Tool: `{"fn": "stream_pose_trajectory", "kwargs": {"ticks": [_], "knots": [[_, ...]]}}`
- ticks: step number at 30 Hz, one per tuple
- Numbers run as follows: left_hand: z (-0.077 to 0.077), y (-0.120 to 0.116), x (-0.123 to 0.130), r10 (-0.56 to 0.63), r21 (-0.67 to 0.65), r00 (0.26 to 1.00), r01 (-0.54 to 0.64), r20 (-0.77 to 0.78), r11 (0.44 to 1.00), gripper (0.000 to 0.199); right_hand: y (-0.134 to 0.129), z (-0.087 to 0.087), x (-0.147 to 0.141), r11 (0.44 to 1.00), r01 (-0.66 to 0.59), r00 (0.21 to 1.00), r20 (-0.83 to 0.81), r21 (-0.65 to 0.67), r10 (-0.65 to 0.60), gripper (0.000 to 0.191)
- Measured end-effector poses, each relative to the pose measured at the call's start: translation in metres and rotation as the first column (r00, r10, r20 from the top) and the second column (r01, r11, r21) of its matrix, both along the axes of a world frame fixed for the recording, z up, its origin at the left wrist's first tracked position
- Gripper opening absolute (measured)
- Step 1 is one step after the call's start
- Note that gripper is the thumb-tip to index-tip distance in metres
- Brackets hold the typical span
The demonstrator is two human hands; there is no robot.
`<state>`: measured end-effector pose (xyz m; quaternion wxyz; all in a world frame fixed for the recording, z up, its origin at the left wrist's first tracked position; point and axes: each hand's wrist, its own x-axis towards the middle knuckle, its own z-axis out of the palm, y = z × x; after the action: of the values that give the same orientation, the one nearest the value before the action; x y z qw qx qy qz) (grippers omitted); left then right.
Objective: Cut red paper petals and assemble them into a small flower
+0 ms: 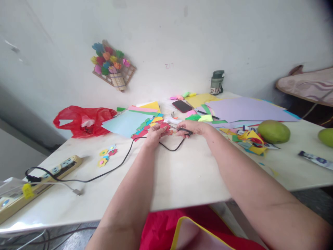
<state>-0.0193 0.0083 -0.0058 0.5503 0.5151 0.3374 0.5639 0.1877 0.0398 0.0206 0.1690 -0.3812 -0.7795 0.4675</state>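
1. Well, the left hand (155, 134) pinches red paper (164, 125) between thumb and fingers, over the middle of the table (187, 173)
2. The right hand (191, 128) has its fingers wrapped on the scissors (185, 131), blades pointing left toward the red paper; whether they touch it, I cannot tell
3. Just beyond both hands lies a white tool (171, 120), with a phone (182, 106) behind it
4. A black cord (109, 171) runs from the power strip (56, 175) to the hands
5. Flower cutouts (107, 155) lie left of the left hand
6. Scraps (251, 140) and a green fruit (273, 132) lie right of the right forearm
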Motion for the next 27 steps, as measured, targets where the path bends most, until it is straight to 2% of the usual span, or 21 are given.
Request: {"fn": "stream_pose_trajectory", "kwargs": {"ticks": [27], "knots": [[0.0003,-0.0003,-0.0002,-0.015,0.016,1.000,0.015,-0.004,1.000,0.026,0.0005,-0.0007,-0.0010,1.000,0.010,1.000,-0.010,0.021,-0.010,0.032]]}}
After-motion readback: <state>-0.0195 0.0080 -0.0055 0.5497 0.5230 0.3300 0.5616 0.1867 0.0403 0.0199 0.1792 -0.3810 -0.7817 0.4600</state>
